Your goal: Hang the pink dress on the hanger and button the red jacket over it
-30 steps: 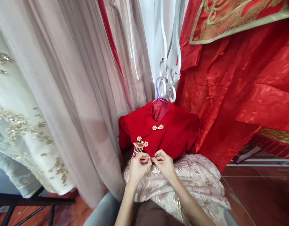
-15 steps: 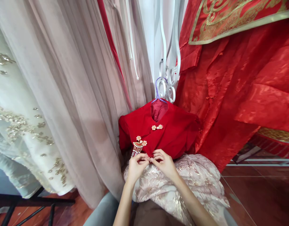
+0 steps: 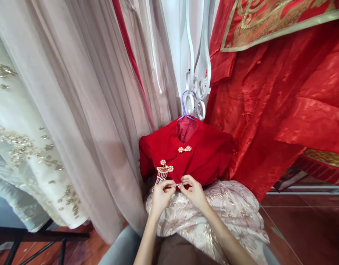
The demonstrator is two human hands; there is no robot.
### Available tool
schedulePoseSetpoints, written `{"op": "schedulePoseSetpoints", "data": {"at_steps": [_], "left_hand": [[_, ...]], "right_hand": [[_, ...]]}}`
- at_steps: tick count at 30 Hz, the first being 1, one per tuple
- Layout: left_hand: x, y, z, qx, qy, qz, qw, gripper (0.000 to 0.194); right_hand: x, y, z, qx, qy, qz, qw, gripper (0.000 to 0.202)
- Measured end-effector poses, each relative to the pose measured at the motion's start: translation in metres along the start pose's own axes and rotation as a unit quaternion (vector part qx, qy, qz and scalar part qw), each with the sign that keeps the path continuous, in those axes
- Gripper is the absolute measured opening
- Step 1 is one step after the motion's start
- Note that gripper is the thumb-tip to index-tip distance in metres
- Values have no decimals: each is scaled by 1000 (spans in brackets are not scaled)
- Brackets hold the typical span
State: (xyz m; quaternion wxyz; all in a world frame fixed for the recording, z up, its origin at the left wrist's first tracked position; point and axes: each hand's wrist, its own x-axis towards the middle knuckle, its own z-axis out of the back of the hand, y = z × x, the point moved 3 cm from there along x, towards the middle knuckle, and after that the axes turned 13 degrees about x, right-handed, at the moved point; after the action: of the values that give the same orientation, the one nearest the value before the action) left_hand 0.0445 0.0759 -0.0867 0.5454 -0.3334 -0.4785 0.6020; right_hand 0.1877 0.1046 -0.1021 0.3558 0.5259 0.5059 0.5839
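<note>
A short red velvet jacket (image 3: 210,151) hangs on a purple hanger (image 3: 184,105), its neckline showing a darker lining. Two flower-shaped ornaments with a pearl between them form a clasp (image 3: 185,149) at the chest. Lower left on the front is a fan-shaped beaded brooch (image 3: 162,173) with tassels. At the jacket's bottom front edge, my left hand (image 3: 163,193) and my right hand (image 3: 192,189) pinch either side of a small pale button fastening (image 3: 178,186). Fingertips partly cover it, so I cannot tell whether it is joined.
Shiny pale brocade fabric (image 3: 227,206) spreads below the jacket over my lap. Sheer pinkish drapes (image 3: 89,110) and a beaded white gown (image 3: 34,147) hang at left. Red satin garments (image 3: 268,110) fill the right. A white scrolled metal stand (image 3: 201,88) holds the hanger; black metal legs (image 3: 61,250) stand lower left.
The right hand has shifted slightly right, opening a small gap between the fingertips, where more of the fastening shows. The left hand has hardly moved.
</note>
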Motion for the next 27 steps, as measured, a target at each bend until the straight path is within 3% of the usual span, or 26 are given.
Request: {"op": "schedulePoseSetpoints", "data": {"at_steps": [9, 14, 18, 20, 21, 22, 24, 25, 27], "left_hand": [[-2, 6, -8, -119, 12, 55, 991, 32], [-1, 7, -5, -60, 52, 88, 993, 38], [2, 5, 3, 9, 17, 50, 999, 34], [3, 0, 17, 32, -65, 11, 997, 29], [2, -2, 28, 32, -138, -1, 990, 26], [1, -4, 43, 23, -228, -6, 973, 24], [-6, -6, 73, -14, -410, 1, 912, 21], [-10, -6, 87, -32, -476, 5, 879, 19], [-15, -6, 107, -52, -547, 7, 835, 17]], "right_hand": [[2, 13, 5, -13, 11, 7, 1000, 13], [1, 14, 4, 0, 42, 7, 999, 12], [5, 17, 11, 10, 65, -37, 997, 14], [8, 29, 25, -8, 62, -49, 997, 19], [10, 38, 35, -12, 41, -38, 998, 20], [11, 49, 48, -8, -5, -13, 1000, 20], [12, 75, 75, 42, -116, 61, 991, 22], [10, 86, 88, 69, -183, 102, 975, 23], [3, 103, 106, 103, -311, 179, 927, 20]]}}
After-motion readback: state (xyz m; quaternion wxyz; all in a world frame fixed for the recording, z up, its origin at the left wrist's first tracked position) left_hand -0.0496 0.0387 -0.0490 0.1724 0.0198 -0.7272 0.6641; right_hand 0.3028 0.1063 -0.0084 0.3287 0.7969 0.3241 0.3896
